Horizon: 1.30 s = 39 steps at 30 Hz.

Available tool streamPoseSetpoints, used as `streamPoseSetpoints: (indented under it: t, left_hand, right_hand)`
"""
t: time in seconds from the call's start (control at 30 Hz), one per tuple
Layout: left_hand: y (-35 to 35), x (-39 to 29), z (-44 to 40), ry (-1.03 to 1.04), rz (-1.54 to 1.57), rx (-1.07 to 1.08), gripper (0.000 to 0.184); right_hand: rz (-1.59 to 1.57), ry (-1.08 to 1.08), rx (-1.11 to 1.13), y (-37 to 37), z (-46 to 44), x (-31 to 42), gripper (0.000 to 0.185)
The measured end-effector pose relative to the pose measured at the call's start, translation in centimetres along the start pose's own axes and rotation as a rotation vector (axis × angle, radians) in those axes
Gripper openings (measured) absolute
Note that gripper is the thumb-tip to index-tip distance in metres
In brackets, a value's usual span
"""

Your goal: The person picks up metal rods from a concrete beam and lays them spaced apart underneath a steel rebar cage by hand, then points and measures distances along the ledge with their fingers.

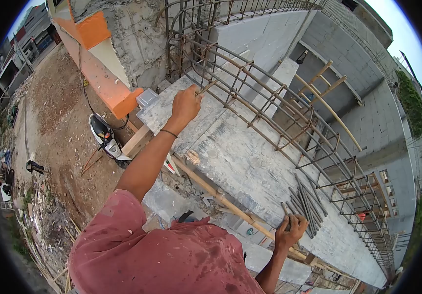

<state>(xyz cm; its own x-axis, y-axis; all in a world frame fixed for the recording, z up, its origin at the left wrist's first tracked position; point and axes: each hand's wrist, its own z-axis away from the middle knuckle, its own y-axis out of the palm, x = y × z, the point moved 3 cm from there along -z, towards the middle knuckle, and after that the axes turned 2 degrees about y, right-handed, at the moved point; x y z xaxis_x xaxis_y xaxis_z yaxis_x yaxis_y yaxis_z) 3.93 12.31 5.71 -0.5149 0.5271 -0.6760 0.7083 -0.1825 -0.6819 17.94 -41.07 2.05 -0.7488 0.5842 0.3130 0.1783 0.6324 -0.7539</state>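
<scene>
My left hand (186, 104) is closed, fingers pinched around a thin steel rod (209, 87) at the near end of a long rebar cage (265, 105). Whether that rod is loose or part of the cage I cannot tell. Lower right, my right hand (290, 230) curls its fingers around a short steel bar (285, 208). Beside it, a pile of short steel bars (308, 203) lies on the grey formwork board (240, 157). The cage runs above this board, away toward the lower right.
A bamboo pole (216, 193) runs along the board's near edge. Upright rebar (176, 34) rises by a rough concrete column (140, 44). An orange-painted ledge (105, 83) and a white-and-black power tool (104, 137) with a cable are at left. Block walls (358, 49) stand beyond.
</scene>
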Motion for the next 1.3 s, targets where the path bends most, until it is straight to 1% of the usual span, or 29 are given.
streamPoseSetpoints:
  t: [0.07, 0.2, 0.27, 0.37, 0.43, 0.53, 0.67, 0.73, 0.77, 0.8, 0.83, 0.9, 0.97, 1.0, 1.03, 1.1, 1.17, 1.2, 1.23, 1.27, 1.3]
  left_hand:
    - [1.6, 1.1, -1.3, 0.242, -0.128, -0.241, 0.014]
    - [3.6, 2.7, -2.0, 0.178, -0.126, -0.238, 0.015]
    - [2.9, 2.7, -1.9, 0.032, -0.192, -0.234, 0.015]
    - [2.7, 3.0, -2.2, 0.039, -0.148, -0.153, 0.018]
    - [3.4, 3.5, -2.4, 0.082, -0.112, -0.185, 0.02]
    - [3.7, 3.9, -2.2, 0.054, -0.057, -0.202, 0.023]
    - [3.6, 3.7, -2.0, 0.042, -0.147, -0.196, 0.028]
    - [3.7, 3.9, -1.9, 0.045, -0.166, -0.19, 0.03]
    - [3.5, 3.8, -1.6, 0.112, -0.215, -0.279, 0.026]
    - [3.3, 3.6, -1.3, 0.181, -0.264, -0.368, 0.022]
    - [2.7, 3.0, -0.8, 0.184, -0.262, -0.361, 0.022]
    - [1.0, 0.0, 1.7, 0.313, -0.205, -0.487, 0.021]
    - [2.2, -1.7, 5.1, 0.272, 0.264, -0.197, 0.02]
    - [1.8, -4.4, 8.0, 0.075, 0.51, 0.137, 0.022]
    - [3.0, -5.6, 10.6, 0.083, 0.592, 0.336, 0.029]
    - [5.1, -7.5, 15.1, -0.03, 0.815, 0.619, 0.034]
    - [6.1, -9.1, 17.2, 0.038, 0.883, 0.699, 0.035]
    - [6.0, -9.4, 17.5, -0.028, 0.806, 0.698, 0.028]
    - [6.3, -9.4, 17.5, -0.022, 0.801, 0.709, 0.028]
    - [6.8, -9.1, 16.9, -0.037, 0.808, 0.645, 0.026]
    - [7.3, -8.8, 16.4, -0.055, 0.816, 0.58, 0.024]
  right_hand:
    - [-0.02, 0.008, 0.004, -0.2, 0.1, -0.1, 0.013]
    - [-0.054, 0.016, 0.008, -0.4, 0.0, 0.3, 0.011]
    - [-0.067, 0.023, -0.007, -0.4, 0.1, 0.0, 0.012]
    - [-0.083, 0.064, -0.012, -0.1, 0.9, -0.8, 0.012]
    - [-0.086, 0.09, -0.01, 0.0, 0.6, -1.0, 0.013]
    - [-0.06, 0.069, 0.002, -0.1, 0.2, -0.3, 0.015]
    - [-0.04, 0.091, 0.008, -0.2, -0.7, 0.3, 0.014]
    - [-0.122, 0.161, -0.066, -0.2, -2.0, 1.5, 0.009]
    - [-0.116, 0.165, -0.062, -0.1, -3.0, 2.8, 0.009]
    - [-0.193, 0.184, -0.084, 0.0, -4.3, 4.4, 0.005]
    - [-0.269, 0.205, -0.11, 0.4, -5.5, 5.8, 0.004]
    - [-0.331, 0.185, -0.073, 2.2, -7.5, 7.9, 0.01]
    - [-0.428, 0.271, -0.026, 4.4, -9.3, 10.5, 0.013]
    - [-0.556, 0.362, 0.024, 5.5, -10.2, 11.8, 0.014]
    - [-0.685, 0.453, 0.073, 6.7, -11.0, 13.2, 0.016]
    - [-0.899, 0.523, 0.156, 9.2, -12.8, 15.5, 0.018]
    - [-0.973, 0.642, 0.25, 11.4, -14.3, 16.9, 0.018]
    - [-0.975, 0.655, 0.239, 12.4, -14.8, 16.9, 0.018]
    - [-0.948, 0.684, 0.279, 13.7, -15.2, 16.7, 0.018]
    - [-0.922, 0.707, 0.32, 14.7, -15.7, 16.6, 0.018]
    - [-0.924, 0.711, 0.313, 15.3, -16.0, 16.4, 0.018]
